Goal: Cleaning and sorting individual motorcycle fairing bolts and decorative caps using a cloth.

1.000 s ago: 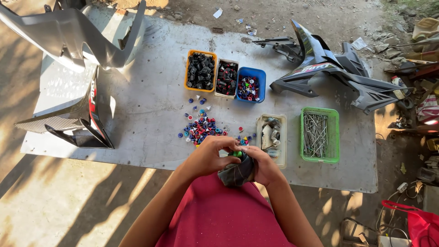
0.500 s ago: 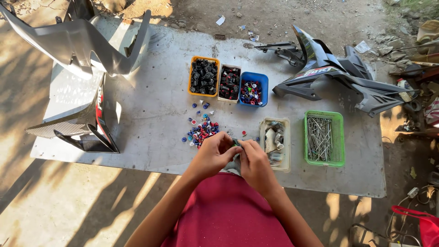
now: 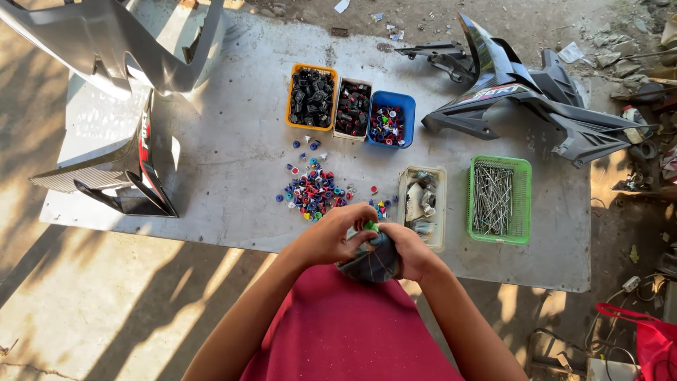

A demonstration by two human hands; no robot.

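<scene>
Grey sheet-metal bench: three dark motorcycle fairing panels, at 10, 9 and 2 o'clock. Five trays: orange, white, blue at 12; beige, green at 3. Loose pile of small coloured plastic caps unsorted, many left. Left hand, right hand: fingers closed around dark checked cloth with green cap, 6 o'clock.

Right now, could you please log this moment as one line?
left hand: holds cloth | right hand: holds cloth | green piece at fingers | table: coloured caps
</scene>
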